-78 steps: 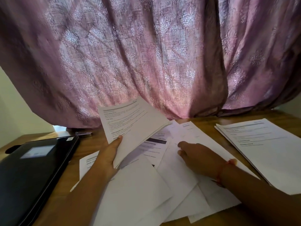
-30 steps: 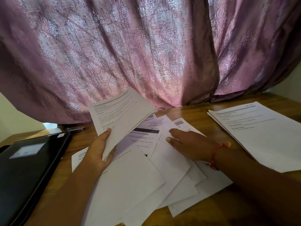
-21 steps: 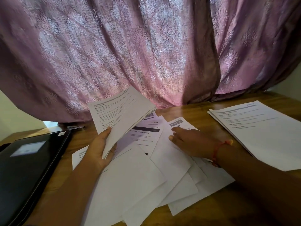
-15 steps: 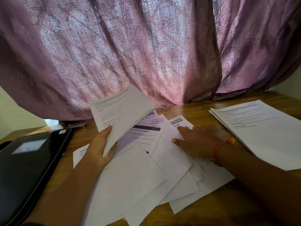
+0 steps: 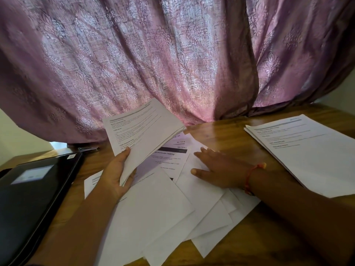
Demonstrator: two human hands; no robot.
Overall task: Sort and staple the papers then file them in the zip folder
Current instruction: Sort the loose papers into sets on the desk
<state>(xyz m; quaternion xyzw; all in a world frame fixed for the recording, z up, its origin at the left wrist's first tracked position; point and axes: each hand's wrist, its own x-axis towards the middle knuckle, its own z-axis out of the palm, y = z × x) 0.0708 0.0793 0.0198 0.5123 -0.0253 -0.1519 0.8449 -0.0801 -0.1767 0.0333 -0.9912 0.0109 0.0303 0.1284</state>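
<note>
Closest to the person, a messy pile of loose white papers (image 5: 153, 212) lies spread on the brown wooden table (image 5: 226, 135), with the sheets lapping over each other. Many of them show their blank side. The right hand (image 5: 217, 171) lies flat on top of this pile, palm down, with its fingers out straight and spread, pressing on a sheet and holding nothing. A thin red string band (image 5: 251, 175) goes round the right wrist. The left hand (image 5: 117, 173) is a bit to the left, raised above the pile. Its thumb and fingers are curled round the bottom corner of a small stack of printed pages (image 5: 143, 129), which tilts up off the table. Under that stack lies a printed sheet with a dark bar (image 5: 171, 156) across it, part of the same pile. At the left side of the table lies the black zip folder (image 5: 36, 198), flat and closed, with a pale label on its cover. Just past the folder's far corner sits a small metal thing, maybe the stapler (image 5: 88, 149), but it is too small to tell. On the right side, well apart from the pile, lies a neat stack of printed papers (image 5: 311, 150). Behind the table hangs a big pink curtain (image 5: 153, 54) with a flower pattern.
</note>
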